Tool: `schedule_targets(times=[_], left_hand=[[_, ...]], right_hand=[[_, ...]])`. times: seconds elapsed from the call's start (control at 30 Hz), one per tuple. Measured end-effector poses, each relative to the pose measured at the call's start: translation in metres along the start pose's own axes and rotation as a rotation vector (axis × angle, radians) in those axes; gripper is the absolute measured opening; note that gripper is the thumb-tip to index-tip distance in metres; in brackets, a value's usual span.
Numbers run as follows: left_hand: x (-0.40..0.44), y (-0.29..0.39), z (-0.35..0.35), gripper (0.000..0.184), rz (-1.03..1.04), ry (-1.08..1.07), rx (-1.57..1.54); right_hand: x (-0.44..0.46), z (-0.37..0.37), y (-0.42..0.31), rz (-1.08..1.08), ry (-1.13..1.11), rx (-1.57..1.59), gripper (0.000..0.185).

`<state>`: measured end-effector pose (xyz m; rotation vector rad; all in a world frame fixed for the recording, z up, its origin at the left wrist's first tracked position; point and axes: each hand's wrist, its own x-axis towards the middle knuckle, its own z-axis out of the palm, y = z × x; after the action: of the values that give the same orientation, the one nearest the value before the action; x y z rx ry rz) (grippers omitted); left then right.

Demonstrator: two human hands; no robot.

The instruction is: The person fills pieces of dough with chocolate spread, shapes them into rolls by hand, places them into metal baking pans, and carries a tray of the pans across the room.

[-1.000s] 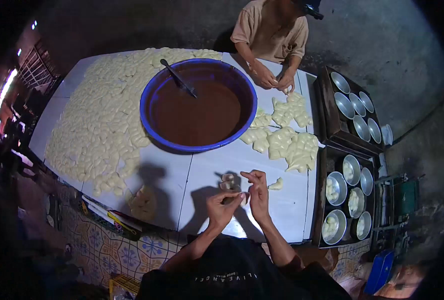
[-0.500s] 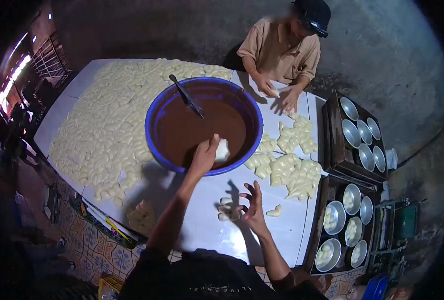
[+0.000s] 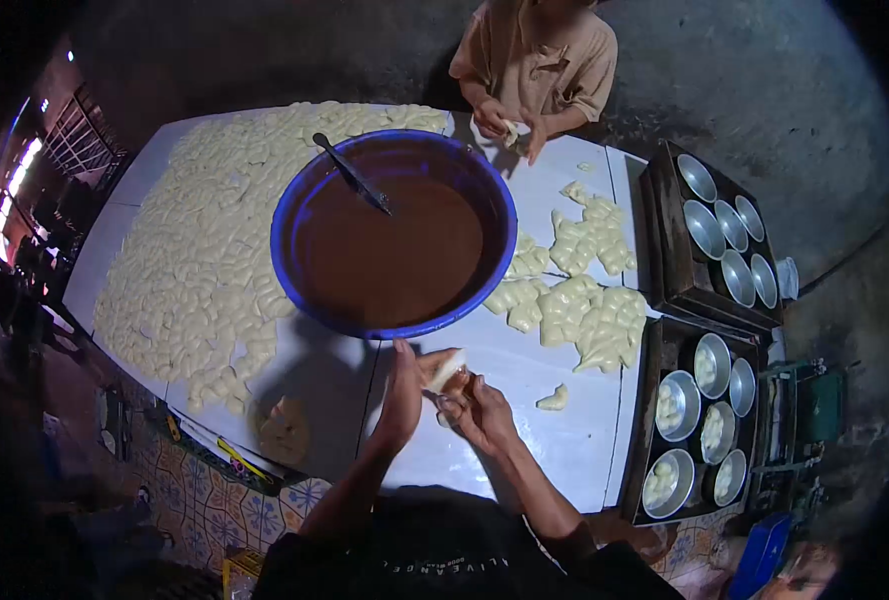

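Note:
A flattened piece of pale dough (image 3: 450,366) with brown filling on it lies across the fingers of my left hand (image 3: 402,398), just below the basin's front rim. My right hand (image 3: 483,416) has its fingers closed on the lower right edge of the same piece. Small dough pieces (image 3: 447,420) on the white table (image 3: 575,425) are mostly hidden under my right hand. The large blue basin (image 3: 395,332) holds brown filling (image 3: 390,255), and a dark spatula (image 3: 353,175) leans in it from the back left.
Many dough pieces (image 3: 195,270) cover the table's left side. More dough (image 3: 605,325) lies right of the basin, with a small piece (image 3: 553,398) nearer me. Wooden trays (image 3: 665,260) of round metal tins stand at right. Across the table, a person's hands (image 3: 513,133) hold dough.
My left hand has come back from over the basin with the dough, which now shows brown filling. My right hand has moved left and closed on it. The other person's hands have moved left.

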<state>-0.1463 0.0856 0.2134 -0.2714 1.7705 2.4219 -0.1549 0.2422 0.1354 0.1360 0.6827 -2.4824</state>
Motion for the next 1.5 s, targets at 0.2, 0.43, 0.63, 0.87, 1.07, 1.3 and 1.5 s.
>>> schedule_targets(times=[0.2, 0.43, 0.63, 0.87, 1.07, 1.3, 1.5], left_hand=[[-0.029, -0.037, 0.018, 0.056, -0.138, 0.220, -0.191], [-0.053, -0.064, 0.015, 0.034, 0.222, 0.069, 0.319], [-0.058, -0.053, 0.014, 0.016, -0.008, 0.049, 0.215], [-0.060, -0.081, 0.017, 0.024, 0.281, 0.119, 0.255], [-0.056, -0.081, 0.012, 0.052, 0.461, 0.106, -0.023], [-0.035, -0.091, 0.010, 0.053, -0.319, 0.389, -0.128], [-0.035, -0.117, 0.002, 0.066, -0.069, 0.353, 0.138]], right_hand=[[-0.022, 0.009, 0.013, -0.393, 0.185, -0.891, 0.025], [-0.045, 0.022, -0.006, -0.678, 0.026, -1.093, 0.020], [-0.057, 0.033, -0.012, -0.611, -0.091, -1.263, 0.014], [-0.057, 0.012, -0.004, -0.470, 0.086, -1.367, 0.034], [-0.044, 0.003, -0.026, 0.146, -0.037, -1.014, 0.037], [0.006, -0.069, 0.001, -0.197, 0.202, -1.270, 0.043], [-0.014, -0.083, -0.039, -0.511, 0.289, -1.601, 0.039]])
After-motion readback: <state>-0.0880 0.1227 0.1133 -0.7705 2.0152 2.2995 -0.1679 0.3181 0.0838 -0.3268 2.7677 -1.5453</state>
